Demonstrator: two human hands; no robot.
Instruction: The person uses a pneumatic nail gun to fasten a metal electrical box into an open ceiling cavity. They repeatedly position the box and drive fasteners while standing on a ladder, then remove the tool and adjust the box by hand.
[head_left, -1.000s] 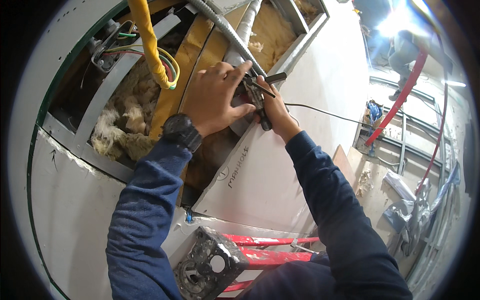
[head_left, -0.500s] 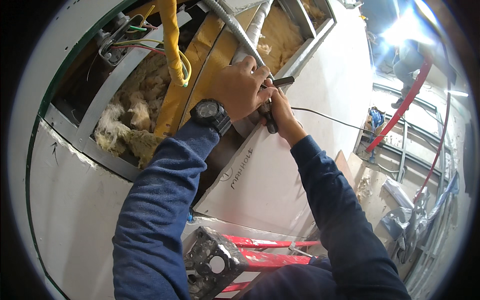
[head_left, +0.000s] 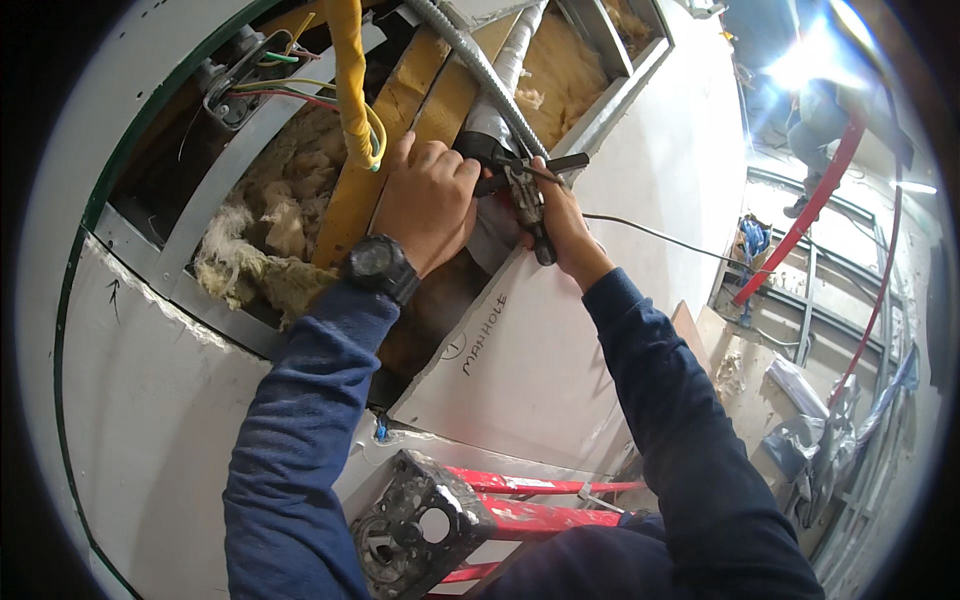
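My right hand [head_left: 566, 215] grips a hand tool [head_left: 526, 190] with a worn metal body and black bar-like handles; its exact kind is unclear. The tool lies at the lower end of a ribbed grey flexible conduit [head_left: 482, 72], beside a silver-wrapped pipe [head_left: 510, 60] with a black band [head_left: 478, 147]. Left of the tool is my left hand [head_left: 430, 200], its fingers curled over beside the yellow beam [head_left: 395, 105]. Whatever those fingers hold, if anything, is hidden. A black watch sits on that wrist.
Yellow-sheathed cable [head_left: 345, 80] hangs left of my hands, near an open metal box [head_left: 232, 98] with loose wires. Insulation wool [head_left: 265, 210] fills the opening. A white board [head_left: 520, 360] lies below my right hand. A red ladder [head_left: 550, 515] stands close below.
My left hand has moved left and slightly down, off the tool and conduit, uncovering the tool's metal body and the black band. My right hand keeps its hold, nearly in place.
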